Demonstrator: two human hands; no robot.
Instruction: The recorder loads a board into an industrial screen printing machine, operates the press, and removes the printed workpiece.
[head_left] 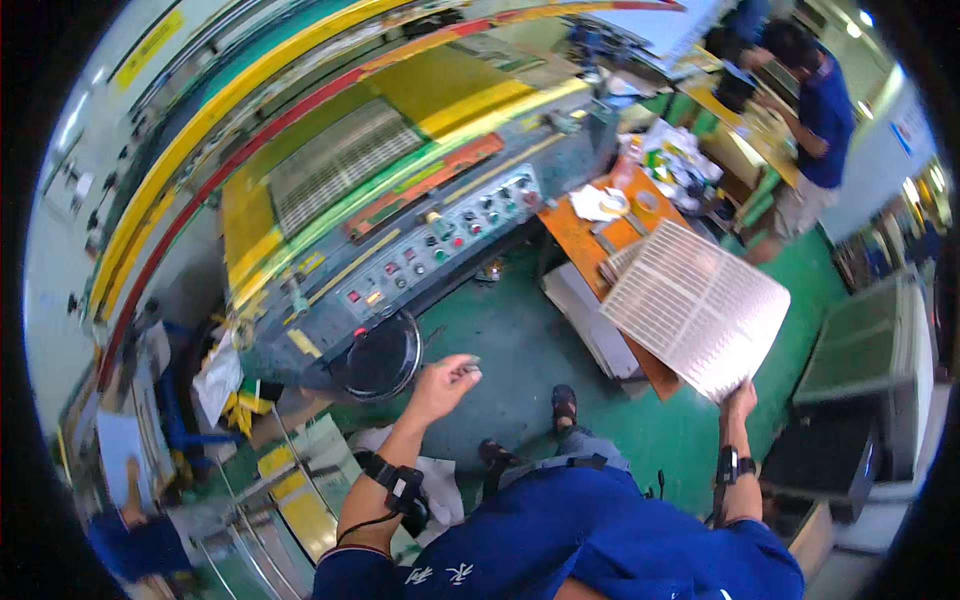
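Observation:
My right hand [738,402] grips the near corner of a thin, shiny sheet [695,305] with rows of pale rectangles across it. The sheet is held tilted at the right, over an orange-topped table [578,235]. Out in front of my body, my left hand [447,385] hangs in the air with its fingers curled together. Whatever may be between those fingertips is too small to make out. The nearest thing to that hand is a round black stool or lid [382,355] below the machine's control panel.
A large screen-printing machine [440,235] with buttons fills the front left, its patterned screen [345,165] on top. A tape roll [647,201] and crumpled white cloths [680,160] lie at the right. Another person [815,110] works far right. A metal rack [270,510] stands lower left.

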